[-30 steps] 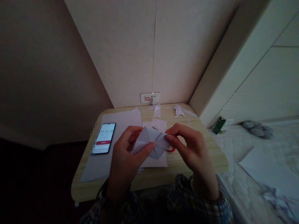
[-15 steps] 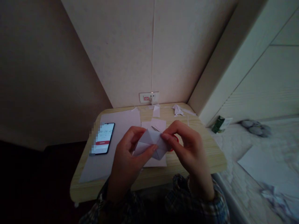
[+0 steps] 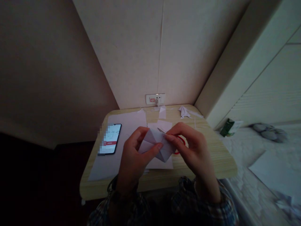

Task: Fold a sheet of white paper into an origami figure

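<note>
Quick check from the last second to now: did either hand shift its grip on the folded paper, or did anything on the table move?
Both hands, left hand and right hand, stay pinched on the folded paper above the table; no grip change shows. Only the view shifted slightly. The phone and paper sheets lie as before.

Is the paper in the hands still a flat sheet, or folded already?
Folded. The white paper shows crease lines and triangular flaps, pinched between the left hand and right hand above the table.
</note>
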Demonstrator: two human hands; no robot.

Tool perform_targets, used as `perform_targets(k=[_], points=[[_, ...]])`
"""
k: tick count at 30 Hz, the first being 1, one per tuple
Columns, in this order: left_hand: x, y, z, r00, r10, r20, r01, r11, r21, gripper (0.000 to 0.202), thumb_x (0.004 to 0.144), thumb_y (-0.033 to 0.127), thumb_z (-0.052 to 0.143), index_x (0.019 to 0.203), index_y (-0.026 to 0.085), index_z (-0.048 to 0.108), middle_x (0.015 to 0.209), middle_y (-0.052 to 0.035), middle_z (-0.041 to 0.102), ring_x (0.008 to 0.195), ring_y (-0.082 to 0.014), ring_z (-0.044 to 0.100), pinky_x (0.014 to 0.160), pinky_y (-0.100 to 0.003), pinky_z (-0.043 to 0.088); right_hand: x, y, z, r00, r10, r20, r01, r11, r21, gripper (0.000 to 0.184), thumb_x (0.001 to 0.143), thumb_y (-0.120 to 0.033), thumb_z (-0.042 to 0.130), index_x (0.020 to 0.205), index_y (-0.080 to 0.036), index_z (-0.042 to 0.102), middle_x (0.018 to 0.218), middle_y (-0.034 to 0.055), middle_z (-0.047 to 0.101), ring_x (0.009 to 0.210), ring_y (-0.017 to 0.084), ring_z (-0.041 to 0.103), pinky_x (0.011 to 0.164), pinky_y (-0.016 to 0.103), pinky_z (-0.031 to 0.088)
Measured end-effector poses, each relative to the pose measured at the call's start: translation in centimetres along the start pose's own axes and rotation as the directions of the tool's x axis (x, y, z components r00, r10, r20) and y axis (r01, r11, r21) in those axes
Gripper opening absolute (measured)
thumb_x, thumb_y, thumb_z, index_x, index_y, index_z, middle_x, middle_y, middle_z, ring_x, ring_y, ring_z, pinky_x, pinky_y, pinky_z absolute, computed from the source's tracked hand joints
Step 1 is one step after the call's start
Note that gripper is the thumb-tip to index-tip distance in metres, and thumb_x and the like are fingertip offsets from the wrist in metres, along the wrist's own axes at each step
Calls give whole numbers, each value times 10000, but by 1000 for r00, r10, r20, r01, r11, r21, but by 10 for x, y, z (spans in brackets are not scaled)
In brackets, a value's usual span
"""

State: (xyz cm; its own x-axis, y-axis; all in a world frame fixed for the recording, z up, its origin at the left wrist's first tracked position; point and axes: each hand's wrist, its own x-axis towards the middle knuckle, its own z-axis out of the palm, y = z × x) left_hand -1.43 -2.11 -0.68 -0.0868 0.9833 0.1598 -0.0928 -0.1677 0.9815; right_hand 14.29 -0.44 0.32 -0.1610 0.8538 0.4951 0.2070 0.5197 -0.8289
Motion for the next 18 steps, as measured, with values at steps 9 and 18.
perform_targets(k=[9,18], points=[[6,-6,-2,995,-68,-74,57,988,-142,342,673,93,815,949,245,683,804,65,791,683,-114,731,609,-158,554,4,11,3,971,238,-35,-229,958,171,213,871,-283,625,677,-200,590,589,-50,500,565,109,440,530,254,316],[2,-2,-2,994,4,-109,-7,1000,-21,275,701,136,807,926,250,698,853,43,786,752,-139,731,636,-179,556,2,13,-1,959,283,34,-282,926,253,196,836,-295,662,679,-192,605,582,-44,510,547,102,434,487,236,308]])
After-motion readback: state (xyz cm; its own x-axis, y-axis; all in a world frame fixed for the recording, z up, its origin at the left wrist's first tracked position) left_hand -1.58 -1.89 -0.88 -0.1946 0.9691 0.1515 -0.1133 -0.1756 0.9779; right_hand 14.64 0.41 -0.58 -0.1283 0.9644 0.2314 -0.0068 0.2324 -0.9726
